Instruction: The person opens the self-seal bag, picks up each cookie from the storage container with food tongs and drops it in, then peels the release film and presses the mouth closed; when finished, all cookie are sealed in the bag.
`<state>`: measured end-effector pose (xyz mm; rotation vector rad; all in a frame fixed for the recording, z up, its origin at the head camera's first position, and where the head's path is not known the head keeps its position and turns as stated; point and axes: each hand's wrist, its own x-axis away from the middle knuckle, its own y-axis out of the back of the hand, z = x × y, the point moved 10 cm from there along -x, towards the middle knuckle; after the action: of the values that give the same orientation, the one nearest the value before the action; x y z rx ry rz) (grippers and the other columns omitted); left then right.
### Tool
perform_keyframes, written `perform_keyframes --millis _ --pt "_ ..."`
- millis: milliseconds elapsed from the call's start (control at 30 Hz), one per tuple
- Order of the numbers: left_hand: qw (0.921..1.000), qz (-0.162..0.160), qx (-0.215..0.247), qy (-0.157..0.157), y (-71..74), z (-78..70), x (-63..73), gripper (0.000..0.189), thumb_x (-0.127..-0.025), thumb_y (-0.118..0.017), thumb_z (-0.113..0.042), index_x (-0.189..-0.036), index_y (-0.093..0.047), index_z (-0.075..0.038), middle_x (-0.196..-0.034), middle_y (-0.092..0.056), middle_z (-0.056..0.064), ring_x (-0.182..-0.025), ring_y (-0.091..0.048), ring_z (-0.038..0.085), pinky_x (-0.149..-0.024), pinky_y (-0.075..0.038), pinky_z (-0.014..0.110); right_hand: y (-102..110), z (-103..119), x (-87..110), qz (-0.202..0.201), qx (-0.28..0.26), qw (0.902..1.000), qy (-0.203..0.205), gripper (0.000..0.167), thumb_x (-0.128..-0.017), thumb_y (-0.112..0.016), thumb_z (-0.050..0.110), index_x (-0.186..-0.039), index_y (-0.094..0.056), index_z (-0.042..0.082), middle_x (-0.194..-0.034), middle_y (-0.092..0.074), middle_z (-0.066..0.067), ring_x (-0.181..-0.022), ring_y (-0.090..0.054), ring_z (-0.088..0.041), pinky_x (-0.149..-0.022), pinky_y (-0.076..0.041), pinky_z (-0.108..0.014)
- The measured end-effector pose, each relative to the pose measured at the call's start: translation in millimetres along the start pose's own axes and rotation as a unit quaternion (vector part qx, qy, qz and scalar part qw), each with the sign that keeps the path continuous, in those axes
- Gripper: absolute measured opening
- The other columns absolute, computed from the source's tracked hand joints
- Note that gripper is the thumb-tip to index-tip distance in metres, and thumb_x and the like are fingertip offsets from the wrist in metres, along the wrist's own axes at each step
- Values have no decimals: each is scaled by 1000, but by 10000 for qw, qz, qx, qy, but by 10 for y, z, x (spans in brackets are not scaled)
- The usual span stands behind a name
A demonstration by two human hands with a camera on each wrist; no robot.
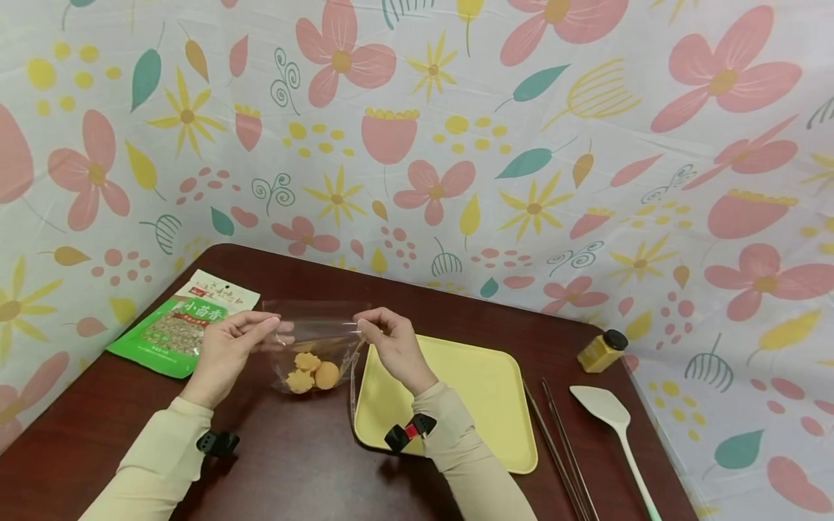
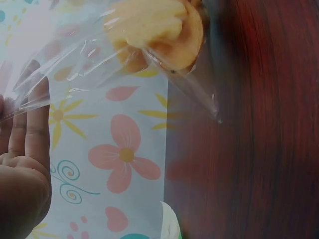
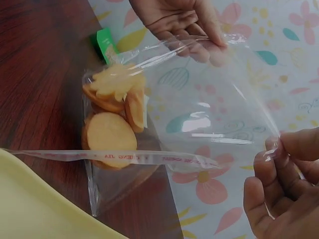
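A clear plastic bag (image 1: 319, 331) with several orange-yellow biscuits (image 3: 110, 138) at its bottom is held between my two hands, close over the dark table. Some biscuits are flower-shaped, one is round. My left hand (image 1: 231, 344) pinches the bag's upper left edge between thumb and fingers; the remaining fingers lie behind the film. At the opposite upper corner, my right hand (image 1: 396, 346) pinches the film with thumb and fingertips. A narrow pale strip (image 3: 144, 157) with red lettering runs from the bag across to the yellow tray (image 1: 478, 387).
A green and white seed packet (image 1: 171, 329) lies left of the bag. Beyond the tray on the right are metal chopsticks (image 1: 565, 449), a white spatula (image 1: 606, 409) and a small yellow jar (image 1: 601, 352) with a black lid. Flowered cloth (image 1: 417, 195) hangs behind the table (image 1: 287, 463).
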<state>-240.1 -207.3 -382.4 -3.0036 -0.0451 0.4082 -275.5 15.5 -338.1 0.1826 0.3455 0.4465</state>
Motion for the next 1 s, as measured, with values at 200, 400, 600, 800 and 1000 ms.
perform_keyframes --millis 200,400,600,800,1000 --pt "9991 219 211 -287 -17 -45 -19 26 -97 -61 -9 -116 -62 8 -106 -71 15 -84 -72 25 -74 -58 41 15 -32 -15 90 -424 9989 171 27 -98 -56 2 -122 -63 -7 -106 -62 -30 -91 -58 -50 -85 -48 -63" --pt "9973 367 151 -619 -2 -91 -6 27 -97 -58 -3 -119 -60 12 -104 -72 14 -84 -72 26 -74 -58 41 37 -75 -8 112 -357 9992 116 22 -98 -57 3 -114 -67 -7 -113 -67 -18 -92 -61 -39 -85 -50 -58" --pt "9967 470 24 -656 -2 -95 -15 24 -99 -55 -4 -111 -59 17 -96 -73 14 -83 -72 25 -74 -58 41 26 -43 -9 208 -162 9993 275 22 -99 -54 2 -113 -66 -11 -110 -66 -23 -96 -64 -36 -85 -55 -43" --pt "9951 491 -591 -616 -2 -143 -14 21 -99 -54 -3 -110 -62 13 -103 -72 8 -80 -71 25 -74 -58 37 33 6 -14 196 -33 9989 435 20 -99 -53 0 -110 -67 -9 -108 -67 -24 -94 -63 -38 -84 -53 -47" --pt "9918 564 -1091 -358 -4 -137 -4 24 -101 -54 -9 -114 -65 7 -111 -71 5 -82 -71 26 -77 -58 32 38 3 -5 246 45 9990 368 21 -99 -53 2 -111 -67 -8 -110 -66 -22 -98 -63 -34 -87 -53 -43"
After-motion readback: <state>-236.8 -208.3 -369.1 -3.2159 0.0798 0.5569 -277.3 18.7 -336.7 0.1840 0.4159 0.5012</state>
